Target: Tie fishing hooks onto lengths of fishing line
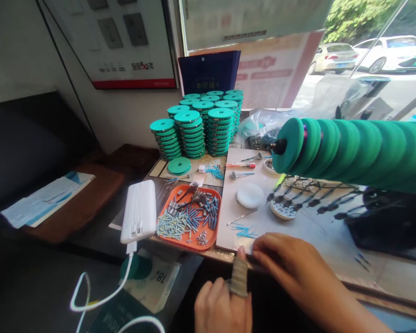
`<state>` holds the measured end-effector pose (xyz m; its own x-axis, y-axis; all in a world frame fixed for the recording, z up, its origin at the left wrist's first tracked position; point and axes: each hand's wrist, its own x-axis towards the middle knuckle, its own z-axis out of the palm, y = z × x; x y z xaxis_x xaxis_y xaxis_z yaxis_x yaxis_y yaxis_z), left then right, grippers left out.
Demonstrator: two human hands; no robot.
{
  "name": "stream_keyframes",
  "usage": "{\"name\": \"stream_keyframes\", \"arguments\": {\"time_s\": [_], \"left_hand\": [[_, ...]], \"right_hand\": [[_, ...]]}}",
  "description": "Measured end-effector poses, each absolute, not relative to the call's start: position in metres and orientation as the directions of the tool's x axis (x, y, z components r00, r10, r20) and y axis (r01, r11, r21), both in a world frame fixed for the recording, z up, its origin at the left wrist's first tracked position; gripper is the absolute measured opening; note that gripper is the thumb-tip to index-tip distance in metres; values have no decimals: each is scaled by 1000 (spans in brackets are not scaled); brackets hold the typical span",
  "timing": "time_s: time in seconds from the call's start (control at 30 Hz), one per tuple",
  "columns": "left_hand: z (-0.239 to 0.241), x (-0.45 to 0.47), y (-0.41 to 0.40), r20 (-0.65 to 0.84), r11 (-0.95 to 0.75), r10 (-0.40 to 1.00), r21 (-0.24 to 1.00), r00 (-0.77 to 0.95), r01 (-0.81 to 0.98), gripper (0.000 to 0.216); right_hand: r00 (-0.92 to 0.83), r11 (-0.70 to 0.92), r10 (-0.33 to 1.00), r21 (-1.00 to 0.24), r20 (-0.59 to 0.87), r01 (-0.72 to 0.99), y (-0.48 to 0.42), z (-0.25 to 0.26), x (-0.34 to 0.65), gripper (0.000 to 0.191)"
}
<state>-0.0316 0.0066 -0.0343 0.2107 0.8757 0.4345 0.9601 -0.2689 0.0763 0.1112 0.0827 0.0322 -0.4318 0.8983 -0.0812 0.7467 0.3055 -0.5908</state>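
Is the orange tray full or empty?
Partly filled: the tray holds small rods and metal pieces, with bare orange base showing near its lower right.

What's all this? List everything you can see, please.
Spool stacks: several, green, back centre
Row of discs: one, green, right
Tray of small parts: one, orange, centre
Power bank: one, white, left of tray
Round pad: one, white, right of tray
Small bowls: at least two, pale, right of pad
Upright panel: one, dark blue, behind stacks
Cars: two, pale, outside
Papers: some, white-blue, left
Left hand: one, bottom centre
Right hand: one, beside left
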Motion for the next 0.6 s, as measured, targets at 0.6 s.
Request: {"name": "stream_keyframes", "arguments": {"time_s": [0.6], "left_hand": [[-13,-29,9,268,-291,920,-18,285,957,78]], "right_hand": [[-542,536,836,-335,85,775,78,43,137,20]]}}
